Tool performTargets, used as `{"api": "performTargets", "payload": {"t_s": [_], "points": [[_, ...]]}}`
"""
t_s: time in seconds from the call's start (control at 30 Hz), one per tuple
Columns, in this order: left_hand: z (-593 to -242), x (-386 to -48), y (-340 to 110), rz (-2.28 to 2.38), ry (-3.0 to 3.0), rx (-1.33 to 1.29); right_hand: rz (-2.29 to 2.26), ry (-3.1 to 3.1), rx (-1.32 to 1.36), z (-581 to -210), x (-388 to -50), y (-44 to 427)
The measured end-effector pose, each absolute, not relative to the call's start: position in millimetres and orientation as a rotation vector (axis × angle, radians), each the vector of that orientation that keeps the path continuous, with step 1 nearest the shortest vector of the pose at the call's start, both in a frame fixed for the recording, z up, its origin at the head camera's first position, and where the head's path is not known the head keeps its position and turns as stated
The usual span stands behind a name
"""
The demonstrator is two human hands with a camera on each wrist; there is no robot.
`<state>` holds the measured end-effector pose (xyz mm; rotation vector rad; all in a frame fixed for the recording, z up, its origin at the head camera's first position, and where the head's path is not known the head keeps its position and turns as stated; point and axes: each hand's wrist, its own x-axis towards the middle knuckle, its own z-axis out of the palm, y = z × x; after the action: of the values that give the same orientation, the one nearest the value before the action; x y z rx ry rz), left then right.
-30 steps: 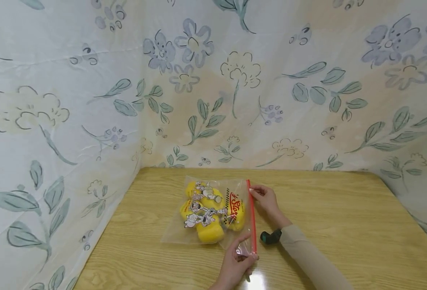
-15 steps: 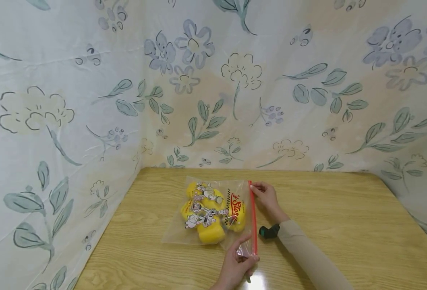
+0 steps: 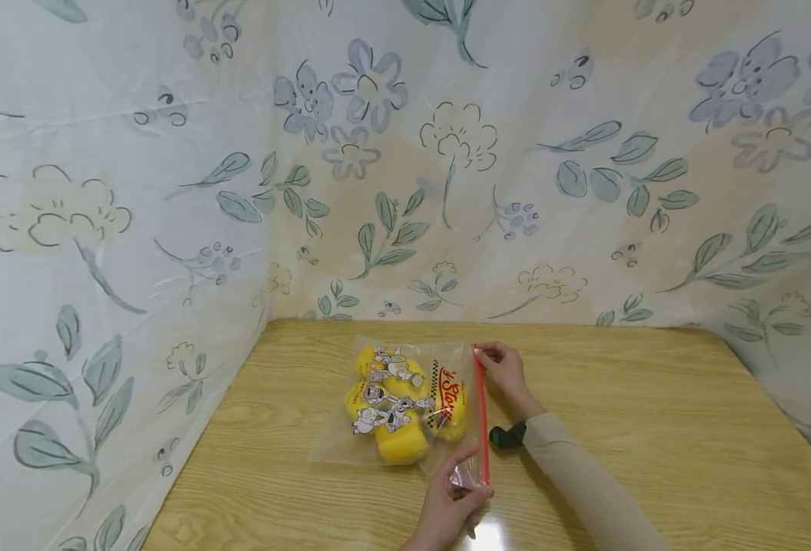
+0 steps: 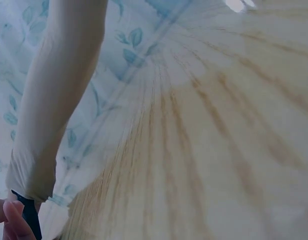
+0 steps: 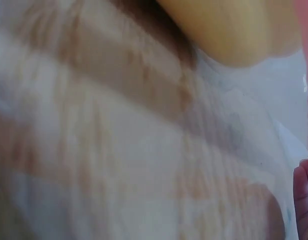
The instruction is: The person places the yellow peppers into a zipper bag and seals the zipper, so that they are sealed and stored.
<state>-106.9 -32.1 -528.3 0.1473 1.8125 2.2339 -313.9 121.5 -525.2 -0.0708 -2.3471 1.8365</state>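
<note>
A clear zip bag [image 3: 333, 440] with a red zip strip [image 3: 483, 413], cartoon figures and red lettering lies on the table. Several yellow objects [image 3: 402, 442] fill it; their kind is hard to make out through the plastic. My left hand [image 3: 447, 505] pinches the strip's near end between thumb and fingers, its index finger stretched over the bag. At the strip's far end, my right hand [image 3: 505, 371] pinches the corner. In the right wrist view, a yellow object [image 5: 239, 30] shows large beside the fingertips [image 5: 304, 195]. The left wrist view catches only some fingertips [image 4: 16, 220] low at the left.
The wood-grain table [image 3: 653, 428] spreads out around the bag. A dark wrist-worn device [image 3: 509, 435] sits at my right cuff. Floral cloth [image 3: 447, 191] hangs behind the table and along its left side.
Both hands keep their grip on the zip strip. The right hand and forearm have shifted very slightly, and the bag lies almost where it was.
</note>
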Motion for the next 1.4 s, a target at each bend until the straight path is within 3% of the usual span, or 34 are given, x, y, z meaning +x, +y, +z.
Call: {"api": "performTargets", "payload": {"t_s": [0.37, 0.6, 1.4], "points": [[-533, -110, -30, 2.288, 1.777, 0.325, 1.825, -2.321, -0.032, -521, -317, 121], [-529, -110, -28, 2.205, 1.755, 0.218, 1.812, -2.337, -0.015, -523, -317, 129], [-512, -102, -28, 2.005, 1.77, 0.32, 1.707, -2.457, 0.232, -510, -303, 178]]}}
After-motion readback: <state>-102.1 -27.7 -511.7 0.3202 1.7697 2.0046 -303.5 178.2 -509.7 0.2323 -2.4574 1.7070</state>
